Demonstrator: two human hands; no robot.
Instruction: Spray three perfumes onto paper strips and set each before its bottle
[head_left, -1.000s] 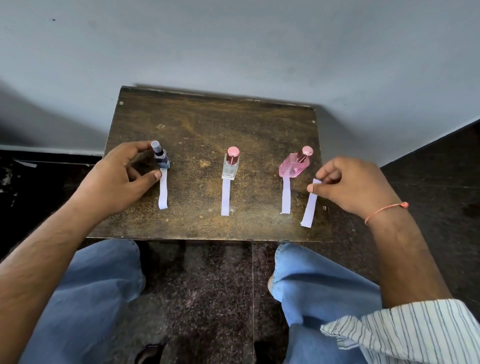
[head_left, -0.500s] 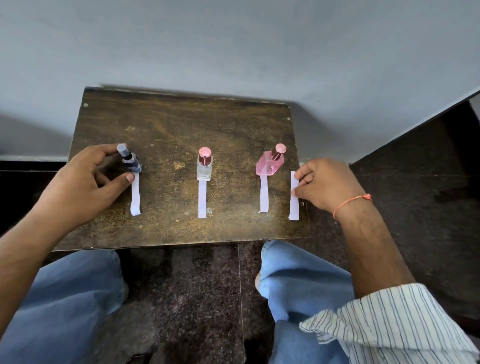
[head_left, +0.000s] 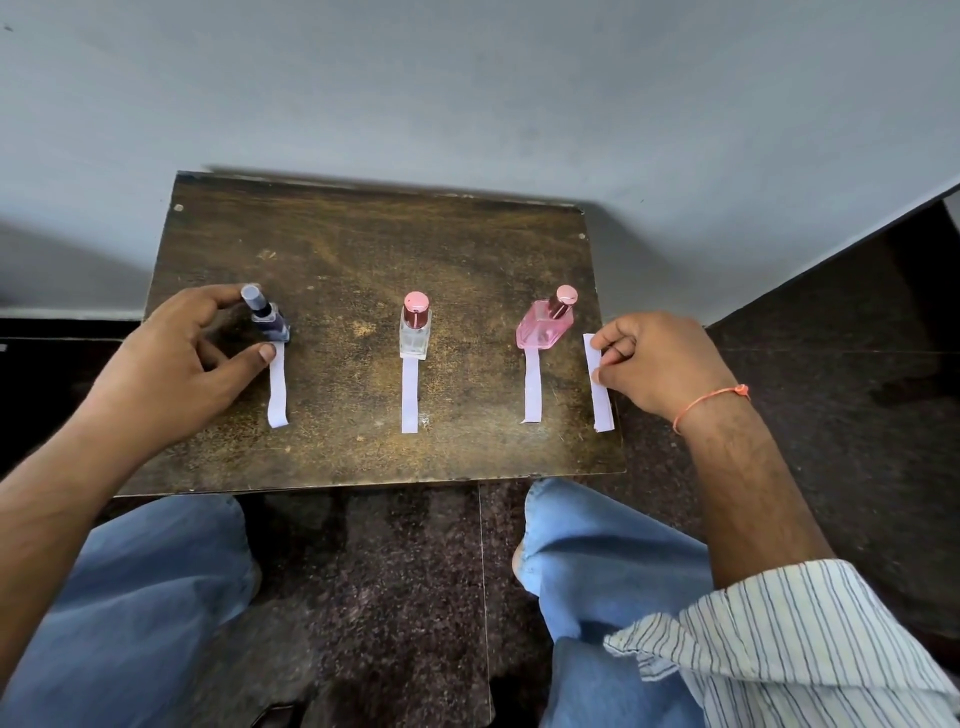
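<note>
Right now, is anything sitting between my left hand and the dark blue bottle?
Nothing visible does. The left hand already grips the dark blue bottle, fingertip at its cap and thumb by its base, above the paper strip.

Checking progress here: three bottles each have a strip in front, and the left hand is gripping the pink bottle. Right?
Not quite. The head view shows the left hand gripping the dark blue bottle; the pink bottle stands untouched. Three bottles with strips in front is correct.
</note>
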